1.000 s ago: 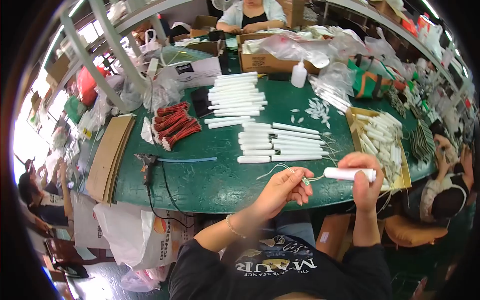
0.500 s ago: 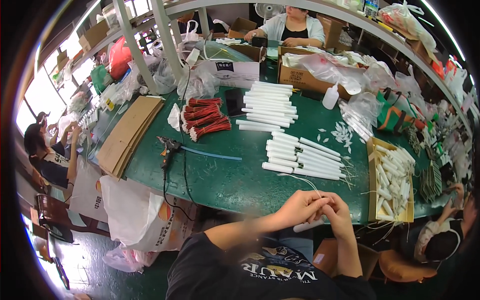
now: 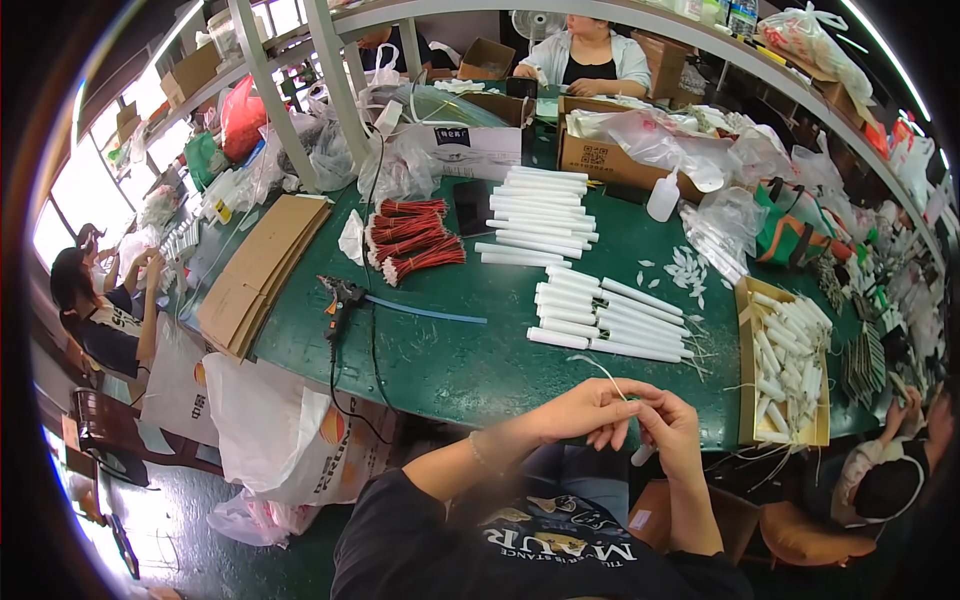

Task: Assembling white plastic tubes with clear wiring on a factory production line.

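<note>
Both hands meet just above the table's near edge. My left hand point(image 3: 588, 410) is closed, with thumb and forefinger pinching a thin white cord point(image 3: 606, 374); its other fingers hang loosely curled. The cord arches out over the tabletop. My right hand point(image 3: 672, 425) is closed round a white tube point(image 3: 643, 456), whose lower end sticks out beneath the fingers; the rest is hidden. Where cord and tube meet, if they do, is covered by my fingers. Just beyond lie white tubes with cord ends point(image 3: 640, 325) in a stacked row.
Plain white tubes point(image 3: 540, 212) lie farther back, beside red wire bundles point(image 3: 415, 240). A glue gun point(image 3: 340, 300) lies left. Small white pieces point(image 3: 686, 268) are scattered near a squeeze bottle point(image 3: 663, 195). At right stands a box of white tubes point(image 3: 743, 370). Other people sit around.
The white tube in my right hand has swung steeper, and less of it shows. My left fingers have loosened and dropped slightly; the cord now arches higher.
</note>
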A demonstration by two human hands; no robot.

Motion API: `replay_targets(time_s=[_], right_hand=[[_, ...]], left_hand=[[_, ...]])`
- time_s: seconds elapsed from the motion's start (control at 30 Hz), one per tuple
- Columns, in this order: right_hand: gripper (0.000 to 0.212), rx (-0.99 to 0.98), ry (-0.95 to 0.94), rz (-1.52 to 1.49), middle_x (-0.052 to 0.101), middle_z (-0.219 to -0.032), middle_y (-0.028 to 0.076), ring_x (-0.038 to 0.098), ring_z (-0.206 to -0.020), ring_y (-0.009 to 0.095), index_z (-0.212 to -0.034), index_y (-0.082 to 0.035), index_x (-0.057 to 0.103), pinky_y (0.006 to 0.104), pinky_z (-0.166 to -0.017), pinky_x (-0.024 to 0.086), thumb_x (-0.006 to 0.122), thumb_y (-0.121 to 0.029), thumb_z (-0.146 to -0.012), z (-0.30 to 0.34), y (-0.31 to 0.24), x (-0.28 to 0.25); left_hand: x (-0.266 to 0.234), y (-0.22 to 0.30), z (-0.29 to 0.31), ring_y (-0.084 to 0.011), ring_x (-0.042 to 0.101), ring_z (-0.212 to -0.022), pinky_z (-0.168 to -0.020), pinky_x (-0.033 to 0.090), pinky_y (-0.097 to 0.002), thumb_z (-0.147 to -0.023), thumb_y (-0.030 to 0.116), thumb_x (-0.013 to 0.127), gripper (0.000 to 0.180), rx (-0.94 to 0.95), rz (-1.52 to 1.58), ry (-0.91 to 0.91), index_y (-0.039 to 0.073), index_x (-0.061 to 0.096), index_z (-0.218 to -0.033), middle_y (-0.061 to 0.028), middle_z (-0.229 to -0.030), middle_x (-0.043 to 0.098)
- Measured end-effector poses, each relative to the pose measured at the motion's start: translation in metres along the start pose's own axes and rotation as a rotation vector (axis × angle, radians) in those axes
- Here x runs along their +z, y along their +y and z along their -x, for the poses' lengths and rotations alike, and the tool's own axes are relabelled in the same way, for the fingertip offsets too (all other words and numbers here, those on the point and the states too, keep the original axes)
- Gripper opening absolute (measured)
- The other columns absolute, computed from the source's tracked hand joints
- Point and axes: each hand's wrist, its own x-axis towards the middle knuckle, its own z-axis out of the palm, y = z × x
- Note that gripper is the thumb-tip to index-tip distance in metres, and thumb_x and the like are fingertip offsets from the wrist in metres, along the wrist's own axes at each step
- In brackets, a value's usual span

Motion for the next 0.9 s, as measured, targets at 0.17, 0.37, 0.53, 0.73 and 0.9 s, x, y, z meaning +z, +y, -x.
replay_targets(time_s=[0.17,0.37,0.53,0.73,0.9], right_hand=[[0.011,-0.009,-0.011,-0.014,0.048,-0.055,-0.001,0.040,-0.042,0.003,-0.078,-0.002,0.055,0.0160,-0.038,0.028,0.055,-0.011,-0.084,-0.005,0.006,-0.006],[0.012,0.044,-0.092,0.042,0.051,-0.055,0.001,0.040,-0.039,0.003,-0.077,-0.003,0.054,0.0154,-0.034,0.028,0.053,-0.012,-0.084,-0.008,0.006,-0.010],[0.011,0.146,-0.107,-0.135,0.053,-0.055,0.003,0.041,-0.038,0.004,-0.081,-0.001,0.055,0.0153,-0.034,0.029,0.051,-0.011,-0.085,-0.018,0.013,-0.011],[0.013,0.236,-0.289,-0.031,0.054,-0.056,0.004,0.041,-0.039,0.004,-0.084,0.002,0.056,0.0153,-0.034,0.029,0.051,-0.010,-0.084,-0.023,0.008,-0.012],[0.012,0.271,-0.362,-0.198,0.051,-0.054,0.006,0.037,-0.035,0.005,-0.082,0.003,0.055,0.0166,-0.033,0.027,0.050,-0.008,-0.084,-0.035,0.020,-0.021]], left_hand=[[-0.011,0.000,0.004,-0.0057,0.050,-0.049,-0.046,0.040,-0.0176,-0.092,0.026,0.038,0.038,-0.037,0.039,0.019,0.001,0.049,-0.118,-0.0022,-0.062,0.058],[-0.022,0.001,0.004,-0.0057,0.053,-0.056,-0.049,0.042,-0.0182,-0.087,0.021,0.050,0.026,-0.002,-0.072,0.255,0.000,0.062,-0.095,-0.0031,-0.067,0.060],[-0.027,0.004,0.005,-0.0074,0.055,-0.061,-0.052,0.044,-0.0189,-0.085,0.017,0.054,0.021,0.031,-0.131,0.307,-0.001,0.063,-0.091,-0.0040,-0.071,0.062],[-0.040,0.007,0.003,-0.0076,0.054,-0.058,-0.051,0.043,-0.0194,-0.084,0.018,0.055,0.023,0.062,-0.088,0.386,-0.003,0.063,-0.088,-0.0047,-0.069,0.061],[-0.056,0.015,0.000,-0.0075,0.046,-0.052,-0.050,0.038,-0.0199,-0.085,0.020,0.050,0.024,-0.012,0.160,0.595,-0.001,0.061,-0.083,-0.0009,-0.061,0.053]])
